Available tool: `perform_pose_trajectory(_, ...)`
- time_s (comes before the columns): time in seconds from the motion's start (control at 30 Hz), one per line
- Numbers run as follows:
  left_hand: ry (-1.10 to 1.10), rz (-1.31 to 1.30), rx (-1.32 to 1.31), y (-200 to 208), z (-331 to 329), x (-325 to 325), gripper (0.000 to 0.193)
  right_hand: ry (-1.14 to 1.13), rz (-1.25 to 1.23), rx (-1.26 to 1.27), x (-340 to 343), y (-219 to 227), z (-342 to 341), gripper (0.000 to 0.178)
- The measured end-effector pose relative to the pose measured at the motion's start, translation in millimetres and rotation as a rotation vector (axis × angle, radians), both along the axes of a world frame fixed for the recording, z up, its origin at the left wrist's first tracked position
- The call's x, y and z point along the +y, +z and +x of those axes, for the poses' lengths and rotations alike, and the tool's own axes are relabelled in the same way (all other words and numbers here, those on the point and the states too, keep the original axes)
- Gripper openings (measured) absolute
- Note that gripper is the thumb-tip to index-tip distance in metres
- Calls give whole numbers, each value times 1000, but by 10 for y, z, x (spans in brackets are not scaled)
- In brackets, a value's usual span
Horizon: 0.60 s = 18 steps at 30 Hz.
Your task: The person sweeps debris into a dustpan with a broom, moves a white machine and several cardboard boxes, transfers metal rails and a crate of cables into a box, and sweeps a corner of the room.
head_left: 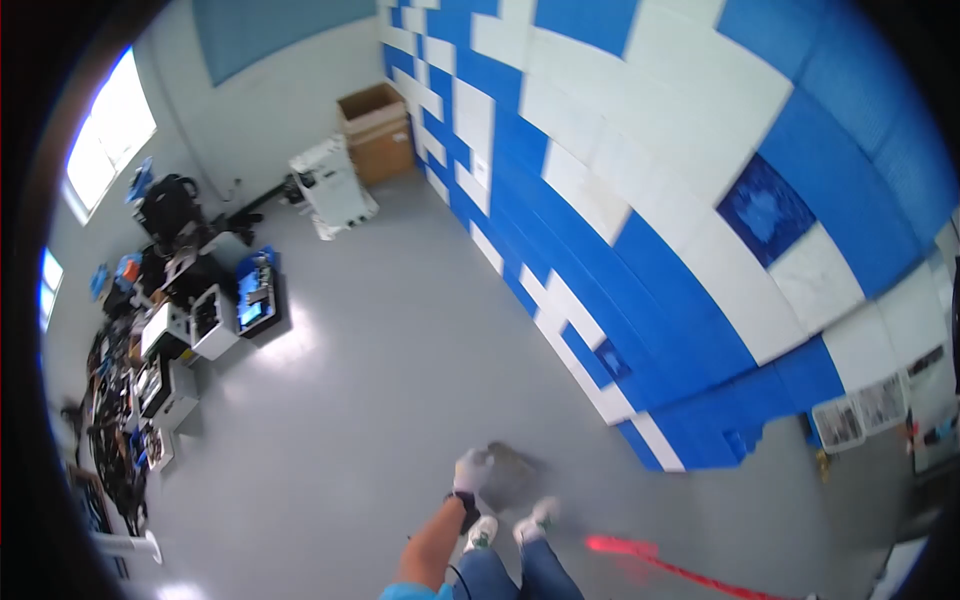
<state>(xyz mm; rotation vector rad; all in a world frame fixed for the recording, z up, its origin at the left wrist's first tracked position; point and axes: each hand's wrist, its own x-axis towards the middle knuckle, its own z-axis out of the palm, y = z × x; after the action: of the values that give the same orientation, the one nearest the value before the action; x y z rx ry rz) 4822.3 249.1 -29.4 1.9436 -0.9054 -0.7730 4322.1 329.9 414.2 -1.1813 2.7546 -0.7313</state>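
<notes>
One head-worn fisheye view looks steeply down from standing height at the grey floor [400, 380].

I see a grey floor [400, 380]. On it: a cardboard box [377, 132] in the far corner, a white machine [333, 186] beside it, cluttered bins [190, 330] along the left wall, and a red stick [660, 565] near my feet.

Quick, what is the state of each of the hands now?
Left hand: gloved, closed on a dark flat object, blurred.
Right hand: not in view.
</notes>
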Motion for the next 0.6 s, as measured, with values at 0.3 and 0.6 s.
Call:
perform_pose_trajectory(0.3,-715,89,-191,341,-693,-1753,21,69,-514,-19,-613,-242,63,18)
perform_pose_trajectory(0.6,-937,269,-199,56,-1242,-2987,19,29,-445,657,-1846,-270,318,33)
